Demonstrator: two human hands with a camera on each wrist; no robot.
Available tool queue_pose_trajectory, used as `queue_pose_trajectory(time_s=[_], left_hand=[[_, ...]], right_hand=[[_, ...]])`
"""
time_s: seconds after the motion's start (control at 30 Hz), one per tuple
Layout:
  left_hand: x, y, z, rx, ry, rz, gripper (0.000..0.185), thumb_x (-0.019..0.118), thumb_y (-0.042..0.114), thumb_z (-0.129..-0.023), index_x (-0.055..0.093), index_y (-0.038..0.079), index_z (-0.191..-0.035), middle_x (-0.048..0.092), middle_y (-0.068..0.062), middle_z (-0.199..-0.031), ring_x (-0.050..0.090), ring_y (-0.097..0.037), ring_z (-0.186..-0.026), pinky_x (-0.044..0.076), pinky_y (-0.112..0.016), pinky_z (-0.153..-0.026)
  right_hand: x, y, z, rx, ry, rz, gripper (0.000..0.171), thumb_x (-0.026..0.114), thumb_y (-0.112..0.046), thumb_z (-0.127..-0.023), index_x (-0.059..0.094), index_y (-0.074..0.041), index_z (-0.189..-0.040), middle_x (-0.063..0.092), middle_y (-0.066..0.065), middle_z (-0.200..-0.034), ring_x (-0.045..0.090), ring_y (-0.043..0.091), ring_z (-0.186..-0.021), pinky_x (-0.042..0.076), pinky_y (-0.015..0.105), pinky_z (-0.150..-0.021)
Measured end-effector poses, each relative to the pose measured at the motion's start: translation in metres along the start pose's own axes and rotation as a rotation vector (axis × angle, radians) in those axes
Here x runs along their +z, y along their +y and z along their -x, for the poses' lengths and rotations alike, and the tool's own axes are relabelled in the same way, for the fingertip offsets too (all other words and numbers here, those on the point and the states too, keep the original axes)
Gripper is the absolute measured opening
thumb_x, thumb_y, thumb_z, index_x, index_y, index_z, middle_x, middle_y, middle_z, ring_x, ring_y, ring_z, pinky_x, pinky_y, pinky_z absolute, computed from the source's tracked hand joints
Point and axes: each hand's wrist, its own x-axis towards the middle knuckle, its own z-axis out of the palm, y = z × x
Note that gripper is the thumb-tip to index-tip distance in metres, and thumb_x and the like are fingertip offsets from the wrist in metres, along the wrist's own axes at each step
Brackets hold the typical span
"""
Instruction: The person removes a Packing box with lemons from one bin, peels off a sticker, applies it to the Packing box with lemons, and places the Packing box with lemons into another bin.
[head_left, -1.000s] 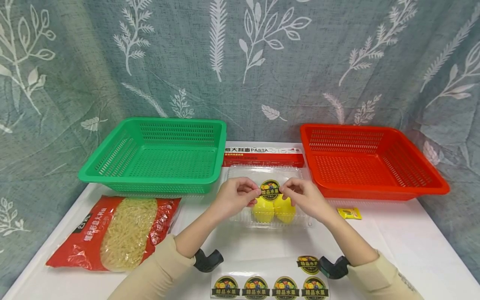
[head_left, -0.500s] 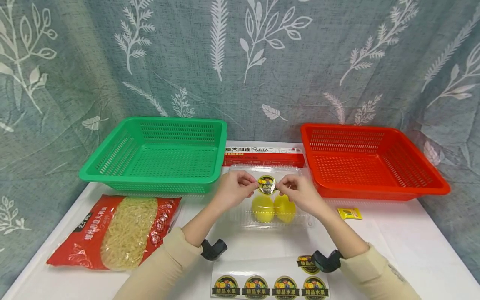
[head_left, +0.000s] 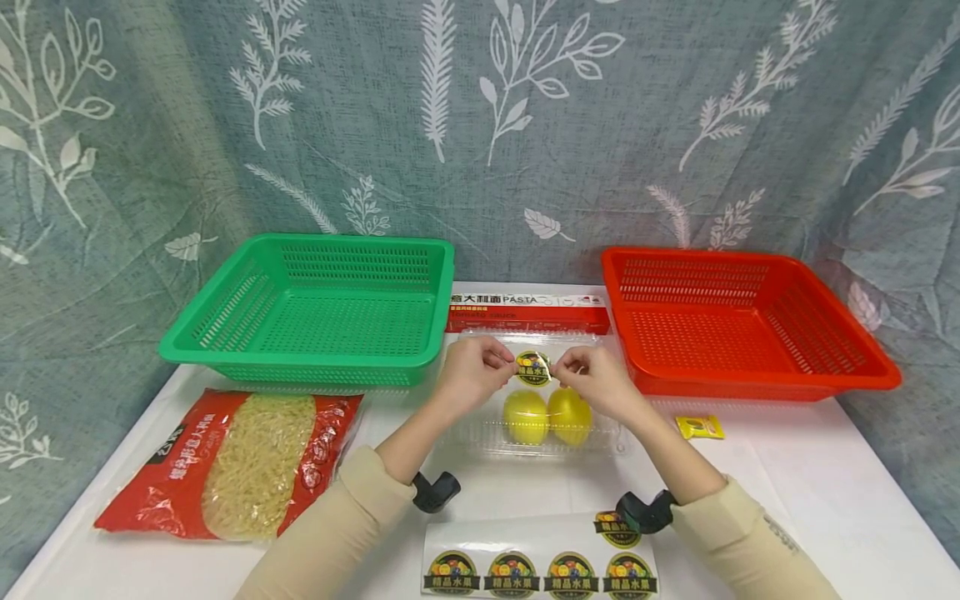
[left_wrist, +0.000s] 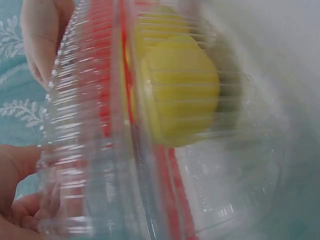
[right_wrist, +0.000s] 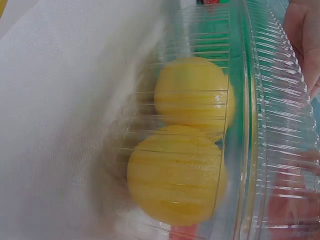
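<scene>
A round black fruit sticker (head_left: pixel 533 367) with coloured fruit print lies just above or on the lid of a clear plastic clamshell box (head_left: pixel 487 433); I cannot tell whether it touches. My left hand (head_left: pixel 474 372) pinches its left edge between thumb and fingers, and my right hand (head_left: pixel 596 382) pinches the right edge. Two smooth yellow fruits (head_left: pixel 526 417) sit side by side inside the box. In the left wrist view, the ribbed box wall (left_wrist: pixel 75 125) partly covers my left fingers at the lower left. The right wrist view shows both fruits (right_wrist: pixel 177 175) through the plastic.
A sheet of stickers (head_left: pixel 540 537) lies in front. Behind the box is a red and white pasta box (head_left: pixel 528 317). A green basket (head_left: pixel 341 362) stands left, a red basket (head_left: pixel 735 383) right. A red pasta bag (head_left: pixel 180 475) and a small yellow packet (head_left: pixel 700 427) flank the work.
Both hands have moved the sticker slightly away from me and to the left, from over the fruits to farther back above the lid. In the last half second they have barely moved.
</scene>
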Motion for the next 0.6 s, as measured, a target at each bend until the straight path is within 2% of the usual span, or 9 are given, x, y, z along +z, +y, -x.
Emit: queue_pose_trajectory(time_s=[0.23, 0.43, 0.6], left_hand=[[0.004, 0.001, -0.001, 0.018, -0.008, -0.102, 0.005, 0.068, 0.004, -0.079, 0.065, 0.002, -0.077, 0.062, -0.004, -0.069, 0.056, -0.013, -0.063, 0.047, -0.02, -0.054], [0.01, 0.0, -0.002, 0.077, 0.008, -0.23, 0.007, 0.068, 0.004, -0.079, 0.064, 0.003, -0.074, 0.061, -0.003, -0.066, 0.055, -0.013, -0.061, 0.045, -0.019, -0.054], [0.012, 0.0, -0.002, 0.088, 0.018, -0.255, 0.006, 0.068, 0.002, -0.079, 0.064, 0.003, -0.074, 0.061, -0.003, -0.066, 0.055, -0.013, -0.061, 0.045, -0.018, -0.053]], right_hand=[[0.002, -0.001, -0.002, -0.007, 0.004, 0.05, 0.011, 0.063, -0.006, -0.083, 0.067, 0.004, -0.08, 0.062, 0.007, -0.071, 0.048, 0.016, -0.063, 0.043, 0.024, -0.057], [0.002, -0.001, -0.003, 0.032, 0.0, 0.071, 0.01, 0.064, -0.006, -0.083, 0.068, 0.003, -0.078, 0.061, 0.005, -0.067, 0.046, 0.015, -0.059, 0.041, 0.023, -0.054], [0.003, 0.0, -0.004, 0.048, 0.002, 0.096, 0.01, 0.064, -0.006, -0.082, 0.068, 0.001, -0.076, 0.061, 0.005, -0.066, 0.046, 0.014, -0.058, 0.04, 0.022, -0.052]])
